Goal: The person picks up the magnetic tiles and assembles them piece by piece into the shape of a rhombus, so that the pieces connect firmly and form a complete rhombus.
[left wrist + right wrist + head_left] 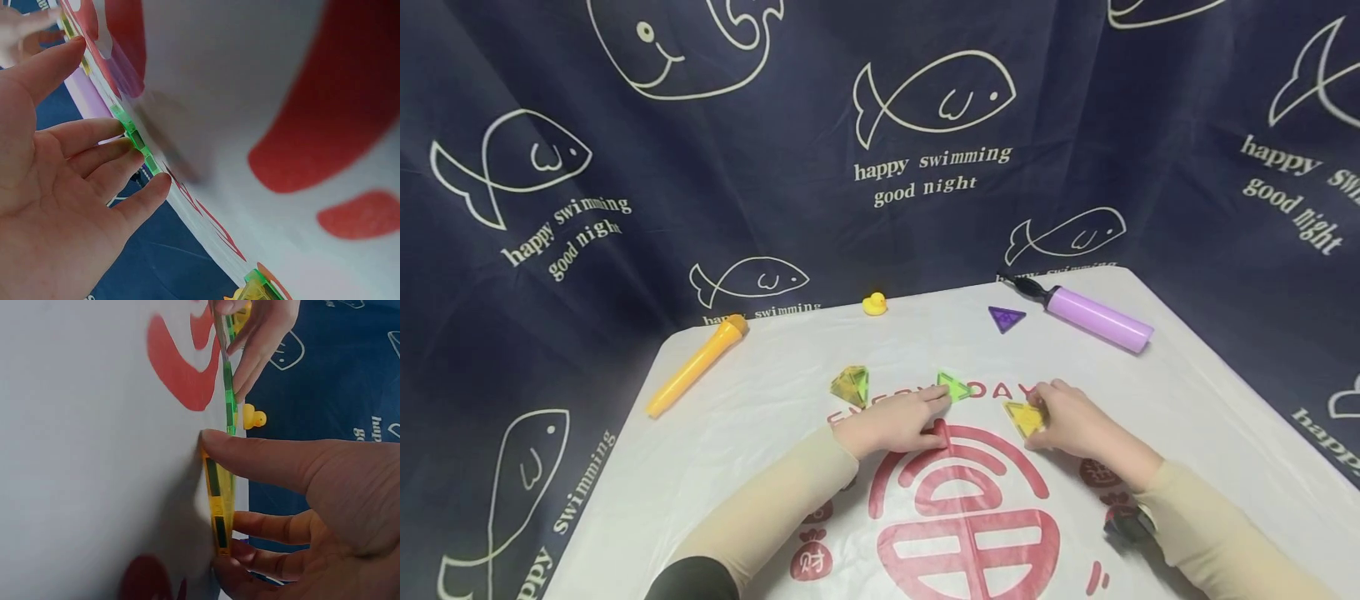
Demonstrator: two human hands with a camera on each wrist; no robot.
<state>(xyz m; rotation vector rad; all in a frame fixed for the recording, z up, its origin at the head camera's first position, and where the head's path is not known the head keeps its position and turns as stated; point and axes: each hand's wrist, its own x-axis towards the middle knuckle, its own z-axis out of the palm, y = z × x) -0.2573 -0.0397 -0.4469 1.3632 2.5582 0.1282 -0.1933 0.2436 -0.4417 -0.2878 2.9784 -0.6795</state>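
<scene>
Yellow tile [1021, 417]; I'd guess light, stiff; take edges; right hand [1070, 419] pinching it; left hand [895, 421] fingers apart, touching green tile [955, 387]

On the table [775, 354], a microphone [696, 367] lies left, a duck [874, 305] by the back edge, a rear tile [1006, 318] just left of a pump [1097, 318]. Nearer, left to right: a block [850, 386], a middle tile [954, 386], a front tile [1022, 417], perhaps slightly raised.

Yellow triangle [1022, 416]: translucent, glossy plastic;
Green triangle [955, 386]: smooth, translucent plastic;
Bench cover [790, 358]: smooth, faintly shiny sheet;
Backdrop [775, 183]: matt, creased cloth;
Pump [1097, 318]: smooth plastic
</scene>
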